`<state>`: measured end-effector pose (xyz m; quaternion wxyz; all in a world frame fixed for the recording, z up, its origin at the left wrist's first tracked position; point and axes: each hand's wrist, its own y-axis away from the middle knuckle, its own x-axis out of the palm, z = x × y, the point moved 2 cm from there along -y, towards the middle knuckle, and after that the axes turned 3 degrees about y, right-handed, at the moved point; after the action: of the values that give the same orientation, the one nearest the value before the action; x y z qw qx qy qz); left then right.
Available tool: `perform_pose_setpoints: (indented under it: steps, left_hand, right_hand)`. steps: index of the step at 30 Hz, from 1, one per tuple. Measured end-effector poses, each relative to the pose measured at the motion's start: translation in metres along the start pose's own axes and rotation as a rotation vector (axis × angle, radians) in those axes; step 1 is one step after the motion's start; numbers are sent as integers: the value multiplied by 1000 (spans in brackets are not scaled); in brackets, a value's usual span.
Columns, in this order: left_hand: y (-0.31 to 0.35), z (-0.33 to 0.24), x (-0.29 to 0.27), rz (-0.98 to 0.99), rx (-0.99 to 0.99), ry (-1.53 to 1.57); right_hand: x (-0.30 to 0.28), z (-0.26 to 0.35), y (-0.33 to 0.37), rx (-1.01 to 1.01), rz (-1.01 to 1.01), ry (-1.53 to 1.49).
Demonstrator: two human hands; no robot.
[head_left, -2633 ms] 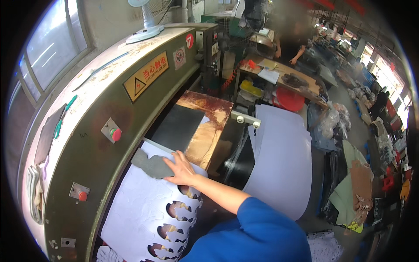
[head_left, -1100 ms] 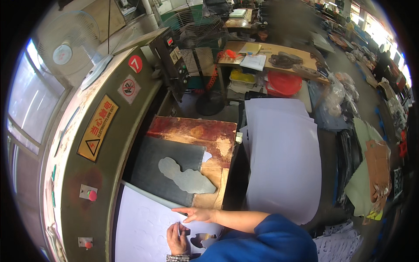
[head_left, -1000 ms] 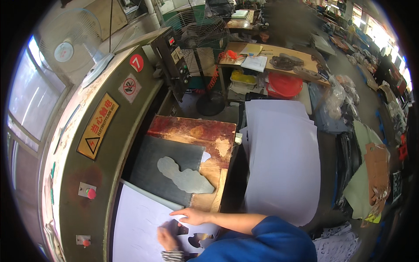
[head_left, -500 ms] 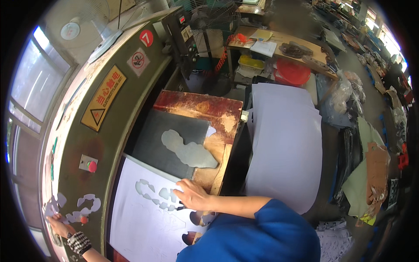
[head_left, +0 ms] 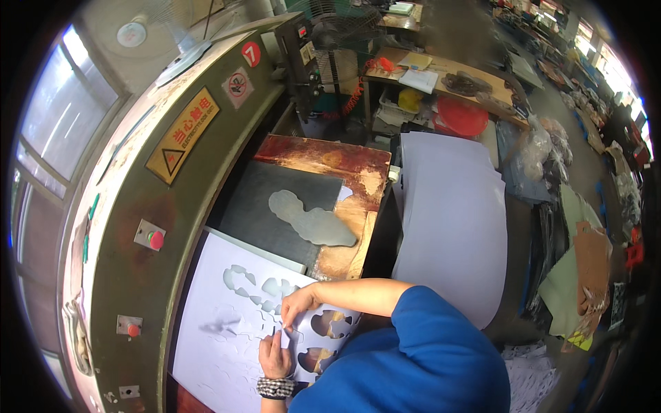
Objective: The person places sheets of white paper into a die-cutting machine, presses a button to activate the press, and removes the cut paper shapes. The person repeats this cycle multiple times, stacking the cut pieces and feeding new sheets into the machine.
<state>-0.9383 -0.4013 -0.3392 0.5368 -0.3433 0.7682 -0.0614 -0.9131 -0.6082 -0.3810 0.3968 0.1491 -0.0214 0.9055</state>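
A large white sheet (head_left: 200, 351) lies on the machine's bed, with shaped openings and cut outlines across it. Both my hands meet over its cut area. My left hand (head_left: 275, 358), with a checkered band at the wrist, has its fingers closed at a small white cut piece (head_left: 285, 338). From above, my right hand (head_left: 300, 304) reaches down with fingertips pinched at the same piece. Beyond the sheet, a grey shoe-sole-shaped plate (head_left: 313, 219) rests on a dark board (head_left: 275, 196). A blurred grey patch shows on the sheet left of my hands.
The green machine body (head_left: 186, 241) runs along the left, carrying red push buttons (head_left: 156, 239). To the right stands a stack of white sheets (head_left: 451, 220). A worn wooden surface (head_left: 372, 175) borders the dark board. Farther back are a fan and a cluttered bench (head_left: 506, 82).
My left hand has come right, from the machine's left edge onto the sheet; the cut pieces seen by it are gone from there. My right hand has moved down the sheet. The view has shifted.
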Motion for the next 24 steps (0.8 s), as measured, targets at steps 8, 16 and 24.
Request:
perform_pose_setpoints:
  steps: [8,16,24]
  left_hand:
    - [4,5,-1,-32,-61,78]
    - [-63,126,-167,-1405,-738,843]
    - [-113,96,-365,-1198,-231,304]
  right_hand:
    - [12,-2,1,-140,-115,-284]
    - [47,30,41,-105,-508,863]
    - [97,70,74,-220,-696,1103]
